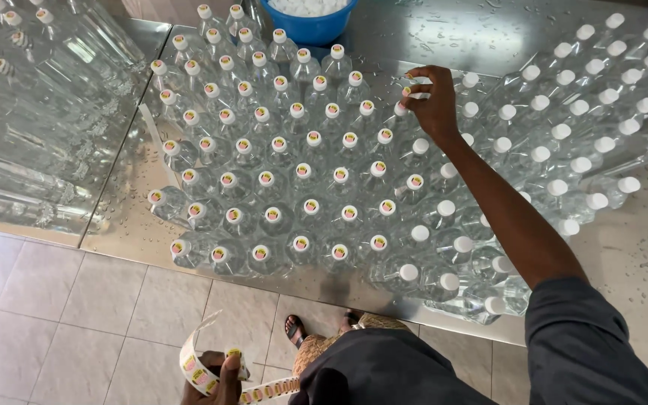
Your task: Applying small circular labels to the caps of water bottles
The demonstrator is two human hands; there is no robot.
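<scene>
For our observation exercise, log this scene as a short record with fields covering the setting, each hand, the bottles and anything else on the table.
setting: wet steel table above a tiled floor
right hand: fingertips on a bottle cap in the far rows
left hand: holds a strip of round stickers
stickered bottles: upright, on the left part of the cluster
plain white-capped bottles: on the right
other: blue bowl of white caps at the far edge

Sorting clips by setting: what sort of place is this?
Likely a small water-bottling workshop: rows of clear capped plastic bottles crowd a wet steel table, and the left hand holds a sticker roll.
</scene>
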